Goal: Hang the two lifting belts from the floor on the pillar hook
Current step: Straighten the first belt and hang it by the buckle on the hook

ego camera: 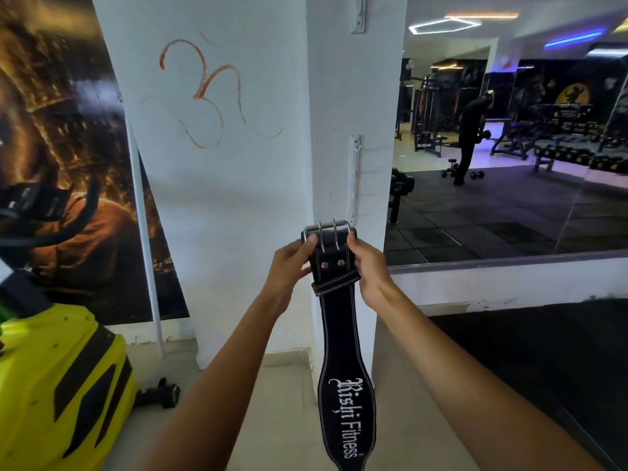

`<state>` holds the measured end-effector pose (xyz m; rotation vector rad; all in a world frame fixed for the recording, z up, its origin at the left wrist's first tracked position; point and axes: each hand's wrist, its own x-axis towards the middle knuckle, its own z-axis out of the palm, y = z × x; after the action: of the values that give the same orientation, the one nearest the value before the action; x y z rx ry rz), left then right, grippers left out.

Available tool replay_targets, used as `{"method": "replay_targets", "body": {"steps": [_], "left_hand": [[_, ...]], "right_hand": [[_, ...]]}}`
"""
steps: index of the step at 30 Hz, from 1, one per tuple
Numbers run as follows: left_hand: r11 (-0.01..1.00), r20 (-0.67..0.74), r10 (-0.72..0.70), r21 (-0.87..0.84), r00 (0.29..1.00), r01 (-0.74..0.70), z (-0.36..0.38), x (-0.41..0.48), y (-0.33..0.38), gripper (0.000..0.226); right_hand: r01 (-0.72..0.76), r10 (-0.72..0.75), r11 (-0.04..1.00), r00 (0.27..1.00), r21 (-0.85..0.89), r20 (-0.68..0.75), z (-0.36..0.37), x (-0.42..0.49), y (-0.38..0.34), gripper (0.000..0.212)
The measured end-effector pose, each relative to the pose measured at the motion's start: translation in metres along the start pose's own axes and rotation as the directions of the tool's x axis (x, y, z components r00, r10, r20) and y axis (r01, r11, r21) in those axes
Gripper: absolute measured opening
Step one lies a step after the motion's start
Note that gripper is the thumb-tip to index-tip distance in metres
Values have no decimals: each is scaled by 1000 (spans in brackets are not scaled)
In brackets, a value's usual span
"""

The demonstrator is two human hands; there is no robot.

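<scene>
A black leather lifting belt [343, 338] with white lettering hangs straight down in front of the white pillar [339, 107]. Its steel double-prong buckle [328, 231] is at the top. My left hand [294, 263] grips the buckle end from the left, and my right hand [367, 263] grips it from the right. A white hook rail [354, 175] is fixed upright on the pillar face, just above the buckle, with a small hook near its top. Only this one belt is in view.
A yellow and black machine [57, 396] stands at the lower left. A small dumbbell [158, 396] lies on the tiled floor by the pillar base. A large poster [68, 158] covers the left wall. A wall mirror [509, 147] fills the right, above black floor matting [543, 362].
</scene>
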<state>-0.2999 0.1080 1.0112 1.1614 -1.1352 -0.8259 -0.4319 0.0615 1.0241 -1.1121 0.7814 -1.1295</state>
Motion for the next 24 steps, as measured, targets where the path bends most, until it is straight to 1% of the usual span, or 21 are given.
{"method": "replay_targets", "body": {"steps": [3, 5, 7, 9, 12, 15, 17, 18, 20, 22, 23, 24], "left_hand": [[998, -99, 0, -58, 995, -6, 7, 5, 9, 24], [998, -150, -15, -62, 989, 6, 12, 10, 11, 23], [998, -174, -30, -60, 984, 19, 18, 14, 14, 25], [997, -163, -52, -65, 985, 42, 25, 19, 18, 27], [992, -66, -93, -90, 993, 87, 32, 21, 26, 28], [977, 104, -117, -165, 988, 133, 24, 24, 30, 24], [967, 205, -98, -211, 974, 141, 17, 26, 30, 30], [970, 217, -92, -202, 972, 137, 16, 28, 30, 33], [988, 161, -67, -129, 985, 89, 18, 30, 30, 35], [1000, 99, 8, 15, 995, -10, 25, 33, 31, 32], [996, 54, 44, 70, 998, -48, 29, 35, 31, 33], [994, -25, 57, 95, 998, -54, 33, 37, 31, 33]], "right_hand": [[48, -47, 997, 999, -55, 13, 2, 1, -3, 31], [78, -75, 993, 997, -87, 33, 4, 3, -4, 35], [60, -57, 993, 998, -99, 33, 7, 3, -7, 38], [46, -43, 992, 999, -115, 25, 11, 4, -10, 39], [27, -30, 995, 999, -97, -31, 15, 9, -15, 39], [-1, -4, 998, 997, -55, -80, 15, 14, -20, 38], [22, -26, 998, 995, -51, -92, 15, 17, -22, 37], [29, -34, 998, 995, -57, -92, 15, 18, -24, 36], [35, -41, 996, 996, -81, -82, 16, 20, -27, 38], [29, -36, 994, 997, -101, -66, 16, 22, -31, 40], [19, -25, 995, 998, -101, -53, 16, 22, -33, 38], [0, -3, 996, 999, -94, -37, 17, 22, -37, 35]]}}
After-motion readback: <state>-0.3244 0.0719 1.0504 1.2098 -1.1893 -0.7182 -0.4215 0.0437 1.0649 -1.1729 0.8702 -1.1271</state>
